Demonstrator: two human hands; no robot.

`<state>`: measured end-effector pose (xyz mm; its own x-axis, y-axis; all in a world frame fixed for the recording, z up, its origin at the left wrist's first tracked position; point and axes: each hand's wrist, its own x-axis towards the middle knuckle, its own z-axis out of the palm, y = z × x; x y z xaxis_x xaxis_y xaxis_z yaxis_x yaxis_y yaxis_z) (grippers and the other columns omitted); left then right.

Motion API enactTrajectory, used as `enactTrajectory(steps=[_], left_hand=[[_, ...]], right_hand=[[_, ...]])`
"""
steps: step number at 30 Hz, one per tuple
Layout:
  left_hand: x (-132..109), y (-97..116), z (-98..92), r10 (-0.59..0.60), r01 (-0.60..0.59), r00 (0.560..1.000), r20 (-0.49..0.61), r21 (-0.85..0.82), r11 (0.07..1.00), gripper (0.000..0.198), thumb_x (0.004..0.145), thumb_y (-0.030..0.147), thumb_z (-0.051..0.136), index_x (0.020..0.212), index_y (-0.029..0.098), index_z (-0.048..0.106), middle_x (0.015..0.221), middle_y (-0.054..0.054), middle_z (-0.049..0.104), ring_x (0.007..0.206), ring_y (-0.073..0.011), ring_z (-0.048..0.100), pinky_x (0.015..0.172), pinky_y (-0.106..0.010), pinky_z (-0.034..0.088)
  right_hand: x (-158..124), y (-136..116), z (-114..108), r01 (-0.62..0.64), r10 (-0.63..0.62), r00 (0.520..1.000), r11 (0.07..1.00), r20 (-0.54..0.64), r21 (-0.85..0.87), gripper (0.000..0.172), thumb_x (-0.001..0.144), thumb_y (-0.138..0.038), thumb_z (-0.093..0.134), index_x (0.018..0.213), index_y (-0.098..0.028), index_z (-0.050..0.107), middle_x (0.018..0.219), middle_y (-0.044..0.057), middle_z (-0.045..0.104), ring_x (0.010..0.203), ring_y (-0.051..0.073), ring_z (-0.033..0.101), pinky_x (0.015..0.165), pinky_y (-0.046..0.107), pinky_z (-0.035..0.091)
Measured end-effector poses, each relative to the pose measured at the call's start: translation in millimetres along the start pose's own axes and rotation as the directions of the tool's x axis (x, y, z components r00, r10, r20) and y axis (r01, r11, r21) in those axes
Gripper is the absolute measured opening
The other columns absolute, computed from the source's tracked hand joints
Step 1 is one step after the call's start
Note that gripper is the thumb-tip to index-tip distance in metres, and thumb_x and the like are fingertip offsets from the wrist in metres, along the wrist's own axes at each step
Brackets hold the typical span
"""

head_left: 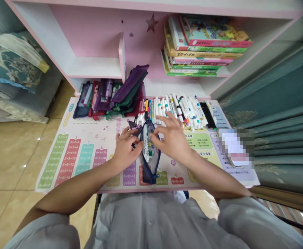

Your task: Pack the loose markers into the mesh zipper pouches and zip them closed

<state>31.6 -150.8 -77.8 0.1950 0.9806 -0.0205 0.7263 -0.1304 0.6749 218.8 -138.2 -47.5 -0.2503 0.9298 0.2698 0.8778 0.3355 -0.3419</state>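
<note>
A dark blue mesh pencil case (150,162) lies open in the middle of the desk, with white markers inside it. My left hand (125,147) grips the case's left edge, fingers curled on the rim. My right hand (172,136) rests on the case's right edge, thumb and forefinger pinching at the opening by a white marker (146,145), the other fingers spread toward the marker row. A row of several white markers (182,109) lies just behind my hands.
A pile of pencil cases (109,95) in purple, green, red and dark blue stands at the back left. Stacked books (200,45) sit on the pink shelf. A multiplication-table mat (78,155) covers the desk. A blurred patch (235,147) lies at the right.
</note>
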Motion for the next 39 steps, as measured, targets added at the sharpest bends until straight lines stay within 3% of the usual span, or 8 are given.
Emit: enactTrajectory(steps=[3,5,10,16,28,39], left_hand=[[-0.2,-0.2,-0.4,-0.006,0.006,1.0,0.005,-0.003,1.0,0.02,0.09,0.03,0.061,0.071,0.021,0.063,0.141,-0.007,0.065,0.149,-0.037,0.039,0.119,-0.068,0.026],[-0.3,-0.4,-0.6,-0.006,0.006,1.0,0.006,-0.003,1.0,0.02,0.09,0.03,0.061,0.072,0.021,0.063,0.141,-0.008,0.065,0.149,-0.0367,0.04,0.119,-0.068,0.027],[-0.2,-1.6,-0.5,-0.012,0.012,1.0,0.016,-0.009,1.0,0.019,0.089,0.029,0.062,0.072,0.021,0.063,0.142,-0.009,0.064,0.15,-0.0358,0.038,0.12,-0.067,0.024],[-0.2,-3.7,-0.6,-0.006,0.006,1.0,0.015,-0.02,1.0,0.017,0.088,0.028,0.061,0.073,0.021,0.063,0.141,-0.01,0.064,0.15,-0.0343,0.038,0.119,-0.068,0.025],[0.1,-2.5,-0.8,-0.013,0.013,1.0,0.014,-0.004,1.0,0.017,0.088,0.028,0.061,0.072,0.021,0.064,0.142,-0.008,0.064,0.149,-0.0349,0.039,0.12,-0.067,0.024],[0.1,-4.4,-0.3,0.008,-0.008,1.0,0.009,-0.006,1.0,0.017,0.088,0.029,0.061,0.073,0.022,0.064,0.141,-0.007,0.064,0.149,-0.0349,0.039,0.119,-0.067,0.025]], right_hand=[[39.5,16.8,10.8,-0.182,0.18,0.983,0.983,-0.037,-0.036,0.019,0.085,-0.026,0.064,0.073,-0.018,0.075,0.145,0.015,0.061,0.15,0.043,0.034,0.112,0.073,0.032],[64.0,25.1,21.8,-0.26,0.263,0.964,0.963,0.042,-0.069,0.016,0.085,-0.026,0.065,0.077,-0.017,0.077,0.147,0.015,0.058,0.151,0.043,0.03,0.112,0.072,0.031],[99.3,31.9,44.8,-0.287,0.33,0.917,0.936,0.224,-0.205,0.029,0.09,-0.04,0.066,0.098,-0.016,0.078,0.152,0.017,0.052,0.153,0.042,0.025,0.114,0.07,0.029],[108.8,30.1,55.5,-0.282,0.381,0.884,0.898,0.272,-0.339,0.05,0.093,-0.046,0.062,0.126,-0.01,0.068,0.151,0.024,0.05,0.152,0.046,0.023,0.113,0.075,0.024],[125.0,21.3,68.8,-0.267,0.413,0.858,0.866,0.305,-0.422,0.069,0.093,-0.056,0.055,0.145,-0.011,0.055,0.158,0.023,0.042,0.155,0.048,0.014,0.114,0.08,0.013],[117.8,20.7,60.9,-0.286,0.363,0.906,0.905,0.218,-0.316,0.055,0.09,-0.046,0.058,0.133,-0.012,0.064,0.152,0.021,0.051,0.152,0.046,0.022,0.113,0.08,0.018]])
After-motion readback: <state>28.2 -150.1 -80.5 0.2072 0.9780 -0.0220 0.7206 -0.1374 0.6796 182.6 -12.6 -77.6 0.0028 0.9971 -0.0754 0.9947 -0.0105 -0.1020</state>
